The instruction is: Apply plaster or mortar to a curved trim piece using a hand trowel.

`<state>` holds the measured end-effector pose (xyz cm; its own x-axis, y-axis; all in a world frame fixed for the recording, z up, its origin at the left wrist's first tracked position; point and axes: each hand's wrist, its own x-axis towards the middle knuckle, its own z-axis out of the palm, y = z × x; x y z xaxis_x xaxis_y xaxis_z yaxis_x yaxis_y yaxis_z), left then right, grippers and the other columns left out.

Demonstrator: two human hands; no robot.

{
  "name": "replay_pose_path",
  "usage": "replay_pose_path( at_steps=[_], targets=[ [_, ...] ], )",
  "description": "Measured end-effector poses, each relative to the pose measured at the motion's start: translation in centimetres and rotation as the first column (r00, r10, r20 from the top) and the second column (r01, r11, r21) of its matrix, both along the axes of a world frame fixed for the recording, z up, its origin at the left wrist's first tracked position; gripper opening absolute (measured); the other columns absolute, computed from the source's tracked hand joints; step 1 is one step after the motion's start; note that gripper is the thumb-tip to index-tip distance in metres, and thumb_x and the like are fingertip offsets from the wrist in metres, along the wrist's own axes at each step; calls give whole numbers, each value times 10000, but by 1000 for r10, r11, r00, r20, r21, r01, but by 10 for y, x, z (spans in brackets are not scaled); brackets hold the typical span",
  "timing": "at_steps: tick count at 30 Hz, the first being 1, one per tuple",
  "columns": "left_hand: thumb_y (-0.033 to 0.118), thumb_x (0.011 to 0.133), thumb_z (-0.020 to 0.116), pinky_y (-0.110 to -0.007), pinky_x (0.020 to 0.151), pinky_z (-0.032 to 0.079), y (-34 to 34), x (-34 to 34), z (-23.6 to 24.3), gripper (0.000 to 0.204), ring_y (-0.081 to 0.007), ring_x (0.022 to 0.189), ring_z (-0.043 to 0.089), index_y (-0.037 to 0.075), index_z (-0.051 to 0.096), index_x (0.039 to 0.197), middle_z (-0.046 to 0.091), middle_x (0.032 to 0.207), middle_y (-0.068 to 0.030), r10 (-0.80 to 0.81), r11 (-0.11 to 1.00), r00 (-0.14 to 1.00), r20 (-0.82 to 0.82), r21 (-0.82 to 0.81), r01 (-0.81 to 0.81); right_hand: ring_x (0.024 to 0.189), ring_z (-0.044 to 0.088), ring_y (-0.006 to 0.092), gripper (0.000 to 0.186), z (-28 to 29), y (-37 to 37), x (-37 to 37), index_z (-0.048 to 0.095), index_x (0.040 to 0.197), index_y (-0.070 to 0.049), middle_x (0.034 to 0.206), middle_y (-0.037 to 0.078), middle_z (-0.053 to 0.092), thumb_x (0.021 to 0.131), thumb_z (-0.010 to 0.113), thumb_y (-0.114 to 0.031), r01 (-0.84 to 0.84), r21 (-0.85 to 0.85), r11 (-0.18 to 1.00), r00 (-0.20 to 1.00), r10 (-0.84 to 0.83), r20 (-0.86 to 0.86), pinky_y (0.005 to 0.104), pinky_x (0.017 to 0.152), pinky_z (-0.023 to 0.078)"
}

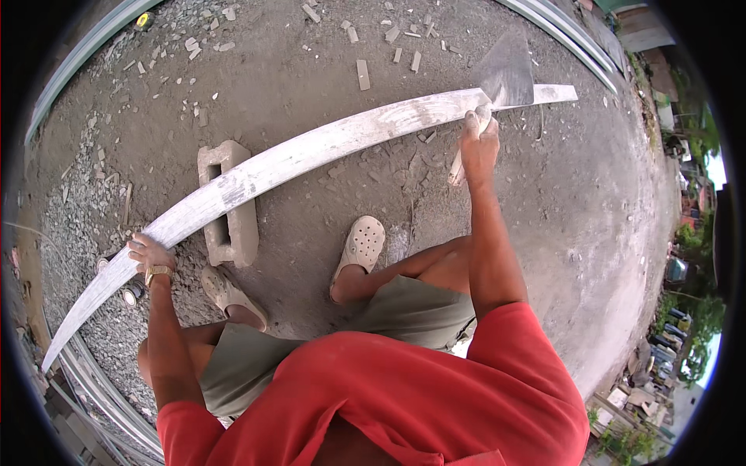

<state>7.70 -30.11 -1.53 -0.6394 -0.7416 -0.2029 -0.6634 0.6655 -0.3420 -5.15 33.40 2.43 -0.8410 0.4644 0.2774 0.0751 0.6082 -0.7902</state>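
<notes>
A long, whitish plank [311,155] crosses the view, bowed by the lens, over a hollow concrete block [242,233]. My left hand [151,256] grips the plank toward its left end, with a watch on the wrist. Near the other end my right hand [479,140] is closed around the pale handle [457,172] of a tool with a wide, dark metal blade [507,70]. The blade's lower edge lies at the plank. Small round objects [132,295] sit partly hidden under the plank beside my left hand.
My sandaled feet [357,241] are on dusty ground with scattered offcuts [363,75] and gravel. Metal channels [575,43] lie along the top right and both left sides. A yellow tape measure [144,21] lies at the top left. Plants and piled items [653,365] line the right.
</notes>
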Motion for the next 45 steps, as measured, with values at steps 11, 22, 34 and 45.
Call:
replay_pose_path(
  at_steps=[11,22,34,45],
  targets=[
    [247,715,775,-629,989,326,-3,0,-4,1071,-478,1358,169,43,20,1448,84,1492,-276,-11,999,1000,-11,-31,11,840,592,469,436,-27,-31,13,459,1071,-7,883,290,620,886,554,-391,-205,362,909,979,186,86,524,730,467],
    [168,730,727,-646,992,300,-7,-2,-9,1009,-483,1361,151,56,29,1450,73,1493,-275,-15,1000,998,-59,-25,13,824,624,419,436,-14,-36,8,472,980,-19,825,250,641,871,557,-432,-385,454,803,845,110,523,508,729,481],
    [91,754,663,-630,998,296,-8,-5,-13,932,-454,1373,141,62,43,1449,55,1501,-251,9,1000,996,-87,-28,-11,883,616,379,378,-32,1,-23,546,951,-5,876,219,645,865,577,-371,-418,305,856,811,201,550,448,761,475],
    [83,783,636,-635,998,290,-10,-6,-17,888,-460,1372,151,61,50,1451,64,1503,-250,30,998,995,-93,-58,-35,639,614,277,362,-63,-56,-5,573,877,38,690,166,602,886,595,-324,-103,-291,951,877,225,425,397,571,482]
  ],
)
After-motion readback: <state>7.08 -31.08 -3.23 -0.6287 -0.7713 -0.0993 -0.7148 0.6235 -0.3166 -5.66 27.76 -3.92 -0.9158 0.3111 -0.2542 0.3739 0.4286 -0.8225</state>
